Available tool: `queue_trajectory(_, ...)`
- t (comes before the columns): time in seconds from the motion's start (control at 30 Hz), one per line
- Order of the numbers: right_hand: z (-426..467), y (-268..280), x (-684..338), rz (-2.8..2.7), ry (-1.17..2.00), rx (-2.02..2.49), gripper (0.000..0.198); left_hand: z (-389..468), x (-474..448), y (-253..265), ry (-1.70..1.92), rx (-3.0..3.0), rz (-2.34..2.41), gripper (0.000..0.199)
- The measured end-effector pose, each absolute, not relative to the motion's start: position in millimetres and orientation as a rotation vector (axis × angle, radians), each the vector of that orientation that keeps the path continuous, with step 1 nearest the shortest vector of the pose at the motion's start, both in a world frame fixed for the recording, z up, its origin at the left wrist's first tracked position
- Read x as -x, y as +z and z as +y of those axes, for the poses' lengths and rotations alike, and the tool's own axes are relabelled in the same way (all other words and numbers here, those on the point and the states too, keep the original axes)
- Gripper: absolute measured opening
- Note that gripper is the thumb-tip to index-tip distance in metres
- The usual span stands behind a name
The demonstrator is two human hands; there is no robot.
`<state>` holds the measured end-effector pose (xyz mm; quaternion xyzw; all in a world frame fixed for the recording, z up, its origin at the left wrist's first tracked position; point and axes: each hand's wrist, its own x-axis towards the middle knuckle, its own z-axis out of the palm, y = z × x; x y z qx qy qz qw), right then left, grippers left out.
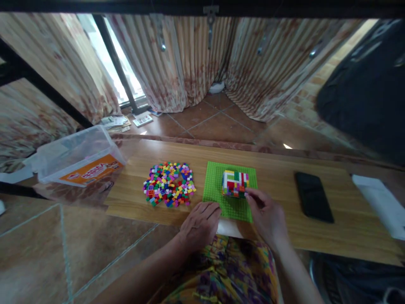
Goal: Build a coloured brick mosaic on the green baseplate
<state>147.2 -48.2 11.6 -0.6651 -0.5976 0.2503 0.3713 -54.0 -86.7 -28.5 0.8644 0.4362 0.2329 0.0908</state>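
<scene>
A block of small multicoloured toy bricks (234,184) stands on a green studded baseplate (211,185). At the block's near right corner, my right hand (268,219) has its thumb and forefinger pinched together. Whatever lies between those fingertips is too small to make out. My left hand (202,221) rests palm down by the near left corner of the plate, its fingers curled together and their undersides hidden. To the left of the plate, a loose pile of small bricks (167,183) in many colours lies spread on the wooden table (278,190).
A clear plastic box (79,147) with an orange label is at the table's left end. A black phone (313,196) lies to the right, with a white object (379,207) beyond it. Patterned curtains (196,63) hang behind, and a dark bar (177,8) crosses the top.
</scene>
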Motion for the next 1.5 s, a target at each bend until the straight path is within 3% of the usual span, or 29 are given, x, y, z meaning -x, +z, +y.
queue_trajectory(0.8,-25.0,3.0,-146.0,-1.54,0.448,1.816,0.028,-84.9,54.1,-24.1,0.719,-2.567,1.31,0.028)
queue_trajectory(1.5,-15.0,-16.4,-156.2,-1.072,0.784,1.638,0.029,-84.7,54.3,-25.7,0.715,-2.565,1.293,0.028)
